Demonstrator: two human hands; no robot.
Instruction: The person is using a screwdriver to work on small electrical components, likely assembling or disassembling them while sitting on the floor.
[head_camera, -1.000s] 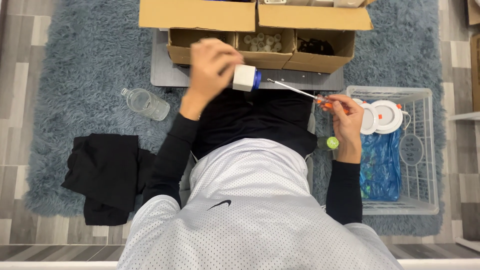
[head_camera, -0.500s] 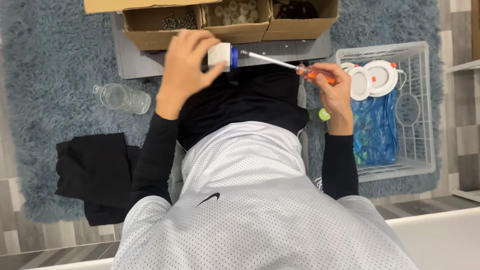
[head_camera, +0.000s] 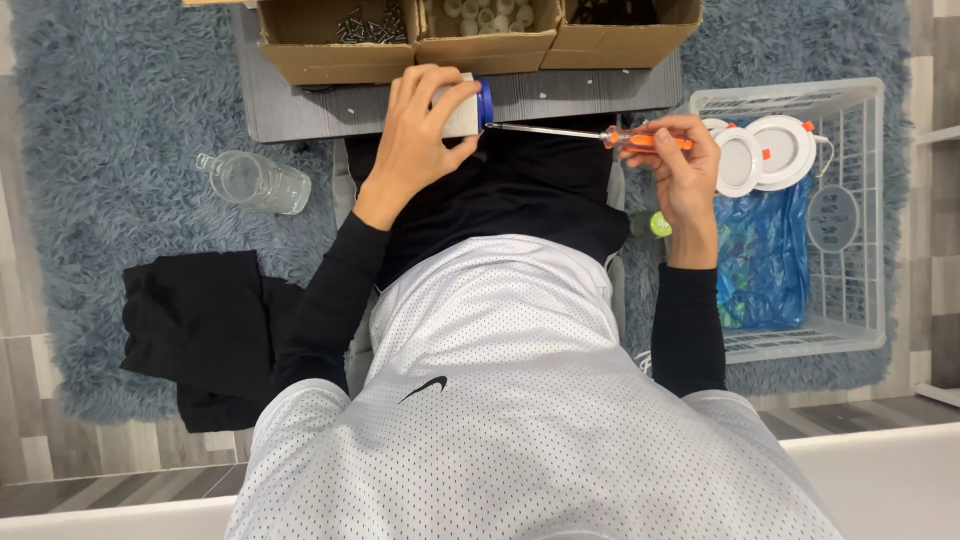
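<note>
Screwdriver (head_camera: 600, 135) in right hand (head_camera: 680, 165); left hand (head_camera: 420, 125) grips white cylinder (head_camera: 462, 108).

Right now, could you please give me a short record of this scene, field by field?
left hand: the left hand grips a small white part with a blue end
right hand: the right hand holds an orange-handled screwdriver, tip at the blue end
ahead: three open cardboard boxes of small parts on a grey board
right side: white wire basket with round white fittings and a blue bag
left side: clear plastic bottle and black cloth on a grey-blue rug
</note>
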